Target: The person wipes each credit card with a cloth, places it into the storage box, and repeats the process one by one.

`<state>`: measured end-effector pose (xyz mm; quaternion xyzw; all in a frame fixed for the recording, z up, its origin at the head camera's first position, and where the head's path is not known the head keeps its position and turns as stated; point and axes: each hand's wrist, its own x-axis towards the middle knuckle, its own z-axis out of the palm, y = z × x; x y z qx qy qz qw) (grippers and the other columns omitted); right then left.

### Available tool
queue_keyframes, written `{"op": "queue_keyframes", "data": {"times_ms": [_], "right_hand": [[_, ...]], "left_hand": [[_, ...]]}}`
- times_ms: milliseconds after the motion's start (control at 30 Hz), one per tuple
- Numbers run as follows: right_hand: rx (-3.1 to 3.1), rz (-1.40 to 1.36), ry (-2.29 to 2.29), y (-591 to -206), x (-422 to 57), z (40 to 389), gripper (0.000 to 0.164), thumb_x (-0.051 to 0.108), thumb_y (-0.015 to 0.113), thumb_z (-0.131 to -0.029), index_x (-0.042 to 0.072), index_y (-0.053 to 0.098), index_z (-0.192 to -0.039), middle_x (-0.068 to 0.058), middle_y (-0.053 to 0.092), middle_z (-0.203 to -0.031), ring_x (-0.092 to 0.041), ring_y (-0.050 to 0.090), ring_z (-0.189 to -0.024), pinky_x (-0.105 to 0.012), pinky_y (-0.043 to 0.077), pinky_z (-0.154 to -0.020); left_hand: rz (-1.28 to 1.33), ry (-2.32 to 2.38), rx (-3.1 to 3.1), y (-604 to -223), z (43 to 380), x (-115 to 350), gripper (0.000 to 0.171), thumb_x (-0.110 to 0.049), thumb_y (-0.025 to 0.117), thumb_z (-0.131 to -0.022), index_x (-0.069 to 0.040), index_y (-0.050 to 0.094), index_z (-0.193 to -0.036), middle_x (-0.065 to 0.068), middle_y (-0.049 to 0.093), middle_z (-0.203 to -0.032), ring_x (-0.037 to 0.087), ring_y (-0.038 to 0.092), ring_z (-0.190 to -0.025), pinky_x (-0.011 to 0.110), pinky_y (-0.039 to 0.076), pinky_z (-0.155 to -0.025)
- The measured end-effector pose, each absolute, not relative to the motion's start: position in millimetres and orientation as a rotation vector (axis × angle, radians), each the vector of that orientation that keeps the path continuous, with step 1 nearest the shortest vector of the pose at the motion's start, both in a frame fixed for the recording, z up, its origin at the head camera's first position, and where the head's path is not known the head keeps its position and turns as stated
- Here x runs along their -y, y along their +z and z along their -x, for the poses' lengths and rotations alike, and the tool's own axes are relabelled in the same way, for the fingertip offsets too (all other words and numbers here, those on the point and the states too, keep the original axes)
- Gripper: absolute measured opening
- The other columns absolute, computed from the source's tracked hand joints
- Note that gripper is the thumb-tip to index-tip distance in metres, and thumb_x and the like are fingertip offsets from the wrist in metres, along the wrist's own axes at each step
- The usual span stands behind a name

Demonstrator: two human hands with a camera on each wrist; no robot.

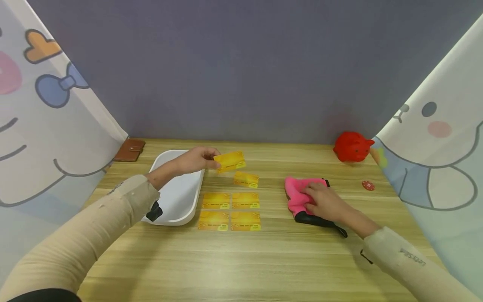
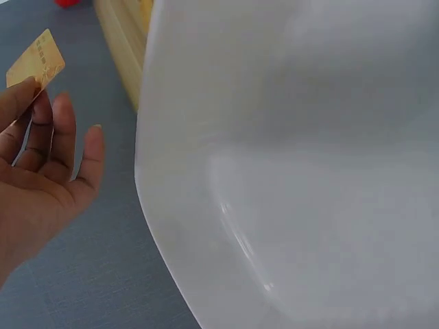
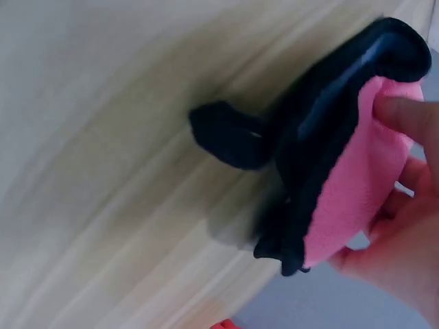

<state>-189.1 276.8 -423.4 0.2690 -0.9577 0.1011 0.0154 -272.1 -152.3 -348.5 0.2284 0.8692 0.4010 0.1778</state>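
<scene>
My left hand (image 1: 194, 160) pinches a yellow bank card (image 1: 231, 161) between thumb and fingers, past the right rim of a white tub (image 1: 194, 205). Just below the held card is a slightly turned yellow card (image 1: 246, 179). Nearer me, more yellow cards (image 1: 245, 221) lie in two rows of two. My right hand (image 1: 326, 203) grips a pink fabric pouch (image 1: 296, 186) with black trim and a strap. In the right wrist view, the thumb presses the pouch's pink side (image 3: 357, 171) near its black edge, with the other fingers partly hidden behind.
A brown leather wallet (image 1: 130, 150) lies at the back left, behind the tub. At the back right stands a red piggy bank (image 1: 352, 147), with a red poker chip (image 1: 368, 185) in front of it. A grey panel (image 1: 234, 75) rises behind the wooden table (image 1: 226, 268).
</scene>
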Motion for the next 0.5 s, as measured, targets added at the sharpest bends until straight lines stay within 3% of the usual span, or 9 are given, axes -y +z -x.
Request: {"op": "queue_keyframes", "data": {"times_ms": [167, 333, 433, 500], "right_hand": [[2.904, -0.834, 0.188, -425, -278, 183, 0.032, 0.016, 0.076, -0.088, 0.005, 0.069, -0.118, -0.015, 0.066, -0.117, -0.038, 0.06, -0.111, -0.066, 0.05, -0.086], [2.805, -0.795, 0.156, -429, -279, 180, 0.032, 0.014, 0.075, -0.088, 0.007, 0.068, -0.119, -0.014, 0.069, -0.114, -0.036, 0.064, -0.108, -0.066, 0.049, -0.086], [2.721, -0.764, 0.194, -429, -280, 180, 0.035, 0.014, 0.075, -0.088, 0.006, 0.068, -0.121, -0.014, 0.071, -0.112, -0.035, 0.066, -0.105, -0.065, 0.048, -0.087], [2.65, -0.744, 0.239, -427, -280, 181, 0.036, 0.013, 0.076, -0.086, 0.005, 0.068, -0.12, -0.014, 0.072, -0.11, -0.035, 0.067, -0.103, -0.064, 0.047, -0.087]], "left_hand": [[-0.646, 1.214, -2.442, -348, 265, 149, 0.011, -0.022, 0.063, -0.1, -0.01, 0.064, -0.098, 0.003, 0.047, -0.077, 0.019, 0.036, -0.066, 0.032, 0.035, -0.064], [-0.634, 1.311, -2.439, -349, 257, 144, 0.025, -0.024, 0.062, -0.101, -0.006, 0.051, -0.087, 0.006, 0.038, -0.079, 0.02, 0.033, -0.068, 0.033, 0.033, -0.066], [-0.601, 1.383, -2.448, -350, 254, 141, 0.019, -0.025, 0.064, -0.1, -0.006, 0.061, -0.104, 0.006, 0.05, -0.086, 0.019, 0.042, -0.074, 0.032, 0.038, -0.071], [-0.574, 1.442, -2.444, -350, 251, 140, 0.027, -0.024, 0.066, -0.099, -0.011, 0.063, -0.123, 0.008, 0.059, -0.095, 0.021, 0.05, -0.082, 0.033, 0.042, -0.077]]}}
